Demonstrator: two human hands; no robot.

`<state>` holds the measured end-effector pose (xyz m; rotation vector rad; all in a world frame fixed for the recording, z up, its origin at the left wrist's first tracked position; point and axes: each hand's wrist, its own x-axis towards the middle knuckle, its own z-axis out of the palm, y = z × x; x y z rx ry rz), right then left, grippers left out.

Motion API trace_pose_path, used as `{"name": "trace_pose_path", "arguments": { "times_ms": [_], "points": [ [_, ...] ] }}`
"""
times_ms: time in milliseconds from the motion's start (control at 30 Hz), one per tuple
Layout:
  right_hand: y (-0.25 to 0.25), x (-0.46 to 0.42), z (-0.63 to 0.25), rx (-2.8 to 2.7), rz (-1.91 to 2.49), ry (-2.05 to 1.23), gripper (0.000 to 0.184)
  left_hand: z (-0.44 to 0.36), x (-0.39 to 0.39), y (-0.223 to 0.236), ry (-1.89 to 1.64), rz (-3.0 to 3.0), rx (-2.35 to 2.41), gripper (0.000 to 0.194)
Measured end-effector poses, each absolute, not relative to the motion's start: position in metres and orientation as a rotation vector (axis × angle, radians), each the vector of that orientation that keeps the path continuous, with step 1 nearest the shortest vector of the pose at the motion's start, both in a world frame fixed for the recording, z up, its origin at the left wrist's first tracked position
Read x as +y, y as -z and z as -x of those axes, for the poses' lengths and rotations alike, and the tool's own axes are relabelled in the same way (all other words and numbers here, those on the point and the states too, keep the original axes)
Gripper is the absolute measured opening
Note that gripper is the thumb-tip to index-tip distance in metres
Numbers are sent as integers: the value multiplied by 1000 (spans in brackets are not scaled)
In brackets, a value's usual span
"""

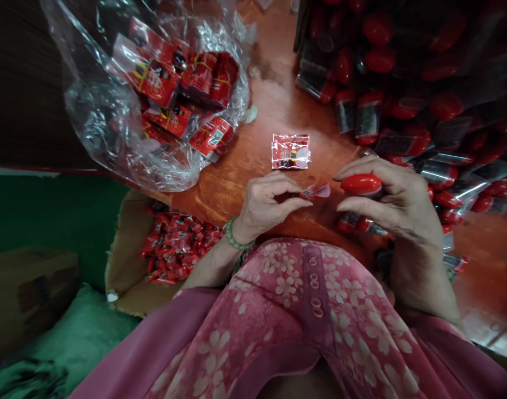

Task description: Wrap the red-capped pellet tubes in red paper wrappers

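My left hand (270, 202), with a green bead bracelet at the wrist, is closed. Its thumb and forefinger pinch a small red printed plastic sleeve (318, 192) whose pinkish, see-through end points right. Facing it, my right hand (397, 197) grips a small container with a glossy red oval cap (361, 183) between thumb and fingers. The cap points toward the sleeve, and a gap separates them. The palm hides most of the container's body. Just beyond my left hand, flat red printed sleeves (290, 151) lie on the orange-brown tabletop (257, 149).
At upper left, a clear plastic bag (107, 127) holds banded bundles of red printed sleeves (160, 77). A cardboard box (126, 249) at left contains many small red wrapped pieces (174, 246). Many red-capped clear containers (368, 116) are heaped at right, some beneath my right hand.
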<state>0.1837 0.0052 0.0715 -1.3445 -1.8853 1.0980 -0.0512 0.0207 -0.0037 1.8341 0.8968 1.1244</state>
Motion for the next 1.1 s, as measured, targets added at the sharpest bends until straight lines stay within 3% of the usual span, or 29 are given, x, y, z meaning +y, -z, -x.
{"name": "trace_pose_path", "arguments": {
  "times_ms": [133, 200, 600, 967, 1100],
  "points": [
    [-75, 10, -180, -2193, 1176, -1007, 47, 51, 20, -1, -1065, -1891, 862, 20],
    [-74, 13, -180, -2312, 1198, -1036, 47, 52, 20, -4, -1033, -1908, 852, 20],
    [-74, 19, -176, -2770, 1352, -1217, 21, 52, 18, 1, -857, -1949, 793, 29],
    [-62, 33, -171, -2818, 1383, -1398, 7, 51, 18, 11, -761, -1915, 785, 28],
    [-61, 36, -171, -2814, 1320, -1387, 5, 46, 15, 3, -709, -1836, 818, 44]
  ]
}}
